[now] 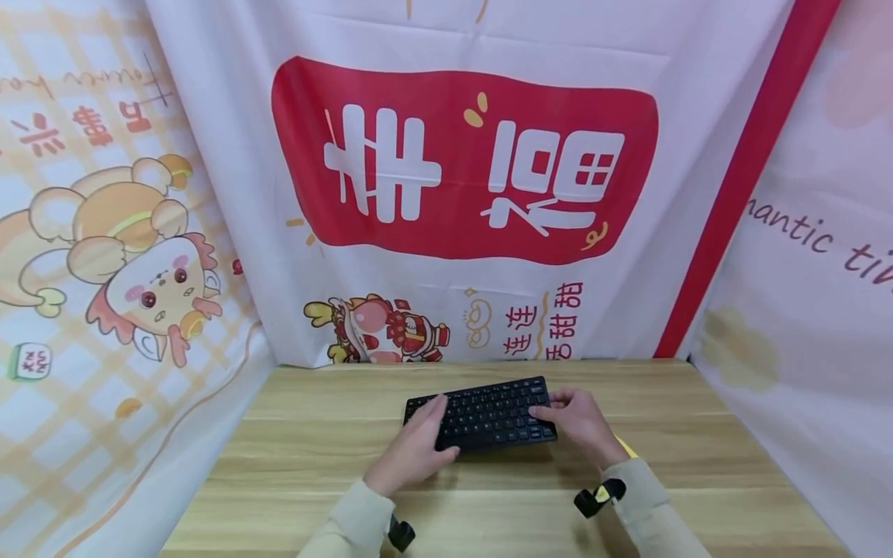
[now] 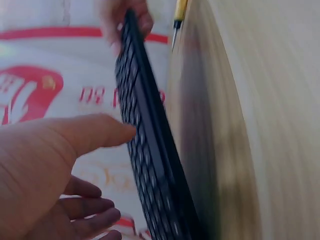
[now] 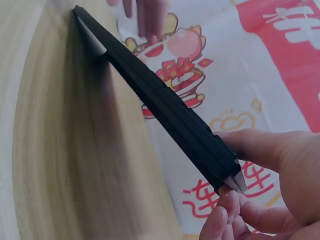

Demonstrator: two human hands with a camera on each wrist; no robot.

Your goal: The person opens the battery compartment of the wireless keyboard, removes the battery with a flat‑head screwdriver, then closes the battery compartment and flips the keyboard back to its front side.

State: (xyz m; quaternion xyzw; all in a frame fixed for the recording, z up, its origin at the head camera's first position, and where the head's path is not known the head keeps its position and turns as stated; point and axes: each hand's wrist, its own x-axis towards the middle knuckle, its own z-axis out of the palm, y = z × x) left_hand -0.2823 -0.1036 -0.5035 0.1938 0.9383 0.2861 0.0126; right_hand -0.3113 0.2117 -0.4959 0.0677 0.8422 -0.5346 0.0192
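Observation:
A compact black keyboard (image 1: 491, 415) is tilted over the wooden table, its right end raised off the surface. In the right wrist view the far end of the keyboard (image 3: 165, 105) reaches down to the tabletop. My right hand (image 1: 579, 422) pinches the raised right end, thumb on the key side and fingers beneath. Over the left part of the keys is my left hand (image 1: 415, 449), its fingers fairly straight. The left wrist view has that hand's thumb (image 2: 107, 132) at the keys; whether it touches them I cannot tell.
A yellow-handled tool (image 2: 181, 12) with a thin pointed tip lies on the table beyond the keyboard in the left wrist view. The wooden tabletop (image 1: 314, 434) meets a printed cloth (image 1: 467, 310) at the back. More cloth hangs at left and right.

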